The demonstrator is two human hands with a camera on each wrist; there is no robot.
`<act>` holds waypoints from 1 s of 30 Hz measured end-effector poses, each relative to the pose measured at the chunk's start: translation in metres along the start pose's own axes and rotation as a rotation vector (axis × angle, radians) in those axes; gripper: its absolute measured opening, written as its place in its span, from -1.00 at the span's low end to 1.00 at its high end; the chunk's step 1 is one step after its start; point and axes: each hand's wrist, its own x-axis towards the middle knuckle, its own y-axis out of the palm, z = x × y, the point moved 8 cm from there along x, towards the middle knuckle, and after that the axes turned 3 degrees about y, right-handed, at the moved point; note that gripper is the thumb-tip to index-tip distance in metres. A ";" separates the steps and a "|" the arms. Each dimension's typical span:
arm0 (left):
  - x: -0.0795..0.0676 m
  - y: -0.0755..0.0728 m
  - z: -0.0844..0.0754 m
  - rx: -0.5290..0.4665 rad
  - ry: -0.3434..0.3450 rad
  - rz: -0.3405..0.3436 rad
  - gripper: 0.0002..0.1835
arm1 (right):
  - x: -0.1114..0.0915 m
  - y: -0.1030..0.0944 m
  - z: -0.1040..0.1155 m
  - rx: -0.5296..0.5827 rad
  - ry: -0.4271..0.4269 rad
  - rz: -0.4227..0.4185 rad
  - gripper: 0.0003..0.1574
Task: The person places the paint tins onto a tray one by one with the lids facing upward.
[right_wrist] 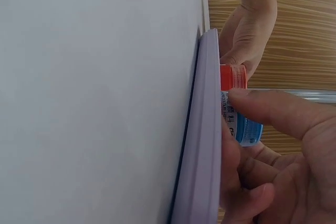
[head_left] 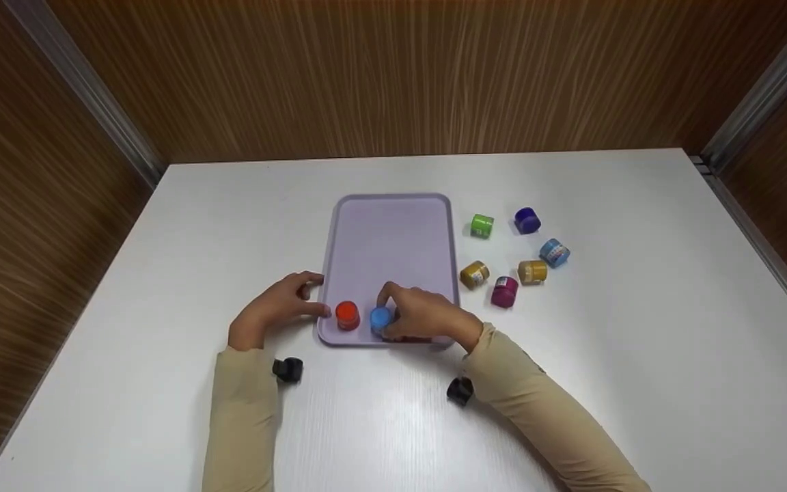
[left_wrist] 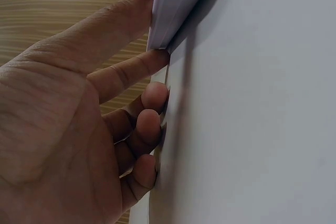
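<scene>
Over at the lilac tray [head_left: 393,236], the blue jar [head_left: 380,318] is upright at its near end, pinched by the right hand [head_left: 426,313] from the tray's right, the left hand [head_left: 284,301] spread at its left edge.

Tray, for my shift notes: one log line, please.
right grip: holds blue jar | left grip: touches tray edge | red jar: on tray

Light beige sleeves [head_left: 243,424], softly creased
Each plain cuff [head_left: 242,359] has a small, chunky black block [head_left: 290,370] beside it.
</scene>
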 end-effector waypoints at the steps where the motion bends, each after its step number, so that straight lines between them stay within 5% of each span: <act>1: 0.000 0.000 0.000 0.001 0.000 -0.001 -0.23 | 0.000 0.000 0.000 0.000 0.003 -0.001 -0.50; 30: 0.001 0.000 -0.002 0.007 0.017 -0.004 -0.24 | -0.003 -0.007 0.000 0.010 0.005 -0.004 -0.57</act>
